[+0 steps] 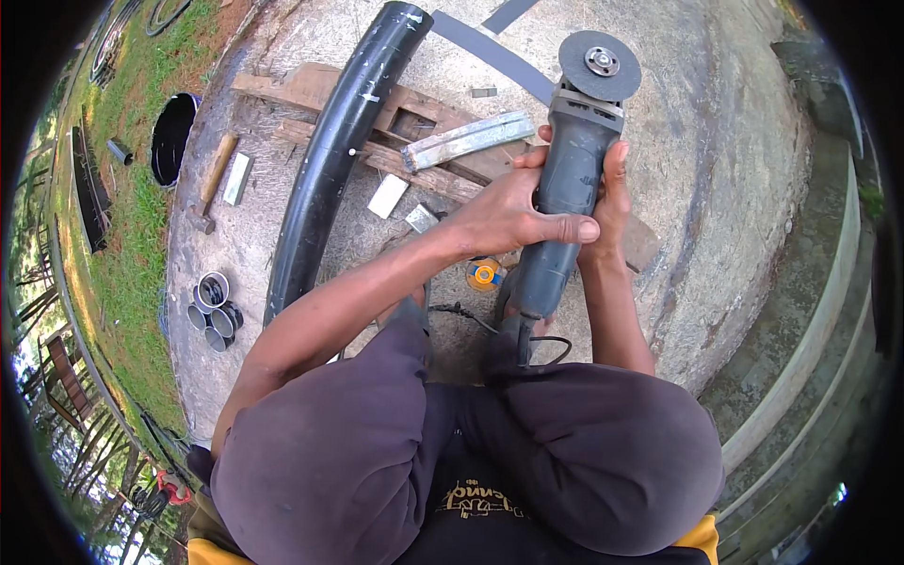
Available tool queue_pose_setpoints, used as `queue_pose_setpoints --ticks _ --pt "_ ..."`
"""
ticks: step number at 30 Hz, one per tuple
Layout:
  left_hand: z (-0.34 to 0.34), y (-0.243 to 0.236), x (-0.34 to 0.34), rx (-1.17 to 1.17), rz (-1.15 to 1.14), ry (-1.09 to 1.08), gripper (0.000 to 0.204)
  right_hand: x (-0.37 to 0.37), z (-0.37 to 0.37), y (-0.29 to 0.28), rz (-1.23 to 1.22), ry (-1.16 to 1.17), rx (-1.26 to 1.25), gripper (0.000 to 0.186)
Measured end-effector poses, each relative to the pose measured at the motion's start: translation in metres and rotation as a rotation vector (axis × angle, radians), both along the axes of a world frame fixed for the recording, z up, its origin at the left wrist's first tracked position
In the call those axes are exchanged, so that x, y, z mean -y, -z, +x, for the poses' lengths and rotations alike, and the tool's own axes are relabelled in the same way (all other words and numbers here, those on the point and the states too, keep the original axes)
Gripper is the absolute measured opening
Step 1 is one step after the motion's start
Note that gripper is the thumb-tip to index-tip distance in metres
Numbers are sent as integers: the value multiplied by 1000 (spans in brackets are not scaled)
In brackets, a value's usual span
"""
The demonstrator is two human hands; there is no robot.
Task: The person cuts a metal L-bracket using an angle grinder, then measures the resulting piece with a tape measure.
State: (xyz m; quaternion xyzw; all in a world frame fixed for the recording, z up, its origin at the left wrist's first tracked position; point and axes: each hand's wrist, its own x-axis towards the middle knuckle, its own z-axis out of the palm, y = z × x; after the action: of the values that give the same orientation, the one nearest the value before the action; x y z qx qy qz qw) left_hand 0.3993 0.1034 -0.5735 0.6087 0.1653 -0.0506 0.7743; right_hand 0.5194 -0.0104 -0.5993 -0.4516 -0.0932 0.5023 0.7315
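An angle grinder (568, 165) is held upright in the view, its grey cutting disc (584, 75) at the top and its cord (556, 358) hanging down between my legs. My left hand (527, 207) is wrapped round the body from the left, thumb across the casing. My right hand (610, 207) grips it from the right. Just left of the grinder lie a galvanized metal piece (466, 138) on wooden boards (273, 91), a white block (386, 196) and a small metal piece (421, 218). A round yellow item (485, 276) sits below my left wrist.
A long black pipe (334, 151) lies along my left. Beyond it are a hammer (218, 165), a light bar (237, 177), short pipe pieces (218, 325) and a black bucket (169, 141) by the grass. Grey strips (480, 52) lie ahead. A concrete edge (829, 264) runs at right.
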Motion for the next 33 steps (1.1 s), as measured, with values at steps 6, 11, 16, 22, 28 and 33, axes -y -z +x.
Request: queue_pose_setpoints --ticks 6,11,16,22,28,33 --pt "-9 -7 32 -34 -359 -9 62 29 2 -12 192 152 -83 90" --pt "-5 4 35 -67 -328 125 34 40 -8 -16 122 268 -143 78" --pt "0 25 50 -58 -192 149 26 61 -5 10 140 209 -158 88" --pt "0 10 32 -95 10 168 32 42 -8 -15 180 275 -236 85" --pt "-7 9 14 -108 309 295 70 46 13 -16 -309 224 181 60" --pt "-41 48 -38 -66 1388 -271 71 49 60 -44 -608 13 503 52"
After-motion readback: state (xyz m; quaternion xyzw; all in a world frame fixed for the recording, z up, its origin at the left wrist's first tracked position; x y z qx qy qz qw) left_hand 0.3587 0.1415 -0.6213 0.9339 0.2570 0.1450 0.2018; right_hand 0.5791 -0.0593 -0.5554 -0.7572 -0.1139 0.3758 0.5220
